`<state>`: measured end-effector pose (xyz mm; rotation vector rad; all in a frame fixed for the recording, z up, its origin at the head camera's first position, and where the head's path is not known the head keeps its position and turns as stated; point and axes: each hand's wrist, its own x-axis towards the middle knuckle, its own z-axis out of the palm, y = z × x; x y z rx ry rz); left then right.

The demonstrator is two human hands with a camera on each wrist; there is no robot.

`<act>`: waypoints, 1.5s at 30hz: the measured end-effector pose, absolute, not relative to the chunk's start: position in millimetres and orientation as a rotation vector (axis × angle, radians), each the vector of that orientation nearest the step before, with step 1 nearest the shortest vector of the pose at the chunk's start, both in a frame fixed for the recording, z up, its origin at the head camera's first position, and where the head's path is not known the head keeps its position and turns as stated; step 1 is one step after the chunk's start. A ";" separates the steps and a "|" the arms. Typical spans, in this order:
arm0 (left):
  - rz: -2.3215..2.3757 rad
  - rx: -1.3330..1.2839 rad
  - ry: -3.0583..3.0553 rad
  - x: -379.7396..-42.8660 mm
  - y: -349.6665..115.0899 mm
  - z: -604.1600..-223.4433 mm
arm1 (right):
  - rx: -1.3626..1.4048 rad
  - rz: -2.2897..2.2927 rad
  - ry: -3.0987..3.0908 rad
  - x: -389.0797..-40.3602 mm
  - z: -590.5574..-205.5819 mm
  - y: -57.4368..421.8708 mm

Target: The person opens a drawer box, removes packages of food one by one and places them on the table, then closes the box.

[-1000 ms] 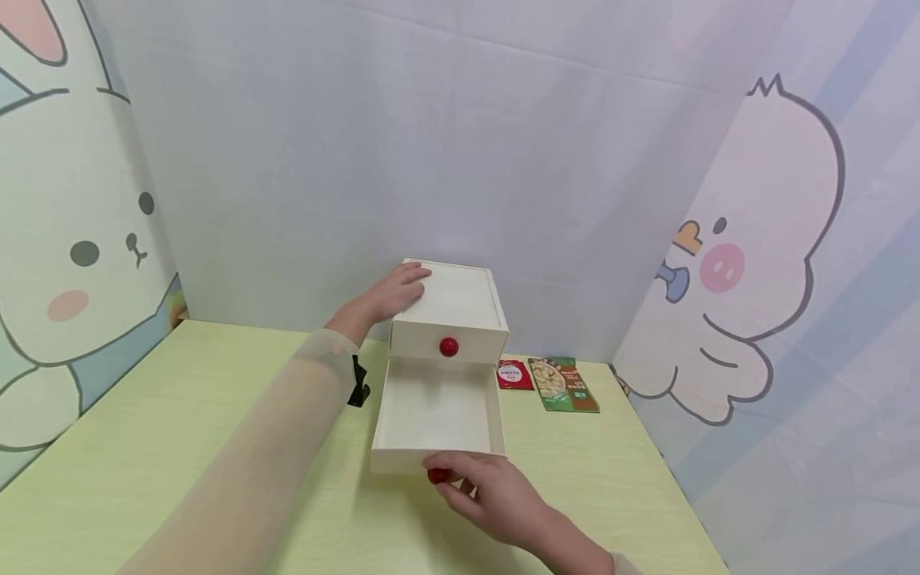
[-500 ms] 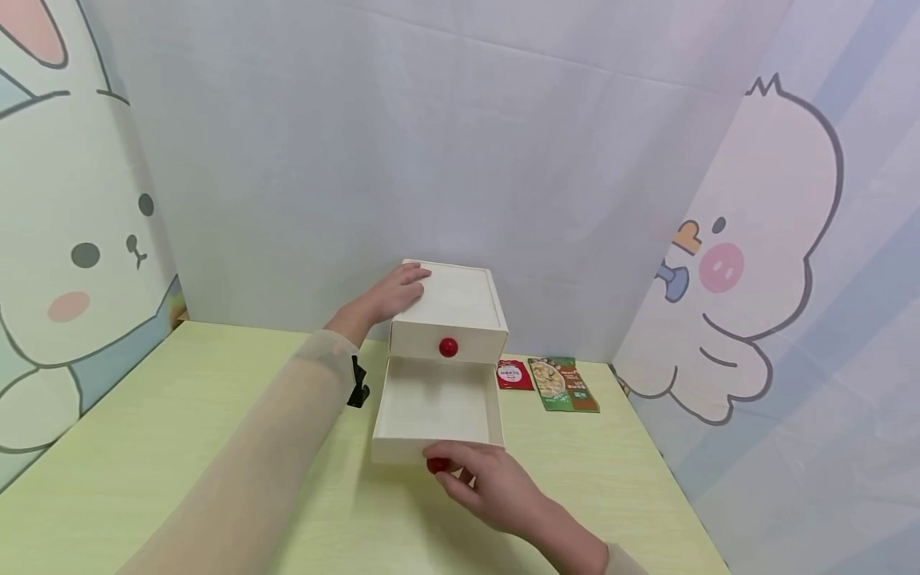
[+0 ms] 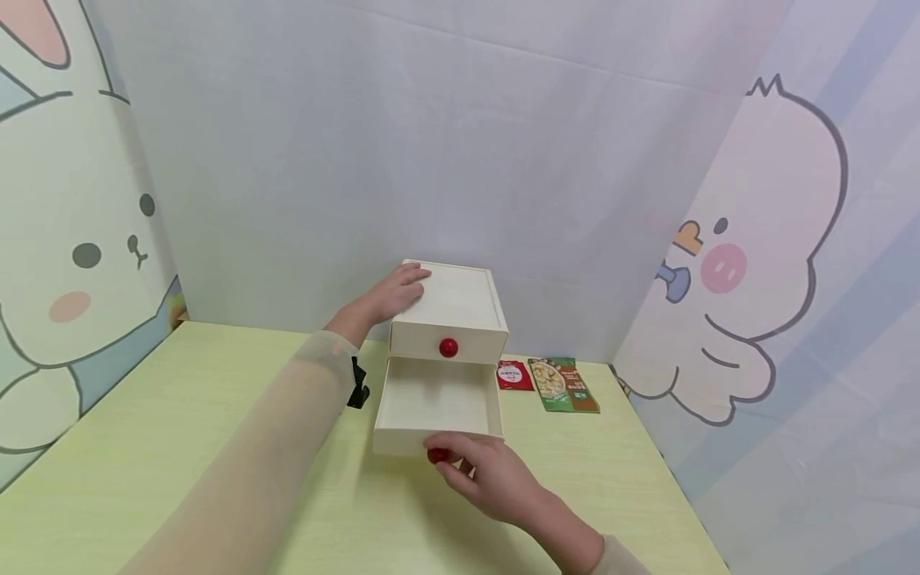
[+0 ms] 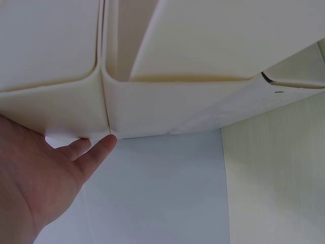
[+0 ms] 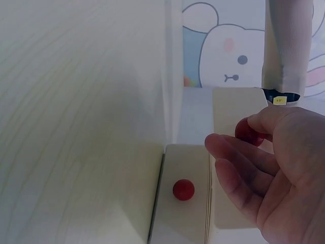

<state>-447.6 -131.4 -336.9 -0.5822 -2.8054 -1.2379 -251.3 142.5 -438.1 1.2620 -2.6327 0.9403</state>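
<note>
A cream drawer unit stands on the table. Its top drawer is closed and bears a red knob. Below that, a drawer is pulled out, with nothing lying inside. My right hand pinches this drawer's red knob between thumb and fingers. On the unit's top, at the left edge, rests my left hand, fingers extended; the left wrist view shows that hand against the cream casing. In the right wrist view, a lower closed front with another red knob sits by the table.
To the unit's right lie a red packet and a green-and-brown food packet. A pale curtain hangs behind the pale yellow-green table. Cartoon-printed panels flank it.
The pulled-out drawer has slid slightly inward, towards the unit, and my right hand has moved forward with its knob. My left hand has stayed put on top.
</note>
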 end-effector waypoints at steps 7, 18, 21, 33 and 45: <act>-1.255 -0.578 -2.801 -446.2 -131.9 -336.1 | 1.256 0.922 -2.621 -258.2 -437.5 141.2; -1.250 -0.571 -2.806 -447.4 -131.6 -337.3 | 1.228 0.912 -2.602 -269.7 -439.1 138.5; -1.256 -0.571 -2.805 -447.8 -131.7 -337.2 | 1.222 0.910 -2.596 -272.5 -438.7 137.6; -1.237 -0.578 -2.805 -448.6 -132.0 -338.0 | 1.133 0.914 -2.685 -284.9 -436.1 132.9; -1.244 -0.569 -2.795 -447.2 -132.6 -338.3 | 1.047 0.928 -2.753 -298.9 -435.9 129.0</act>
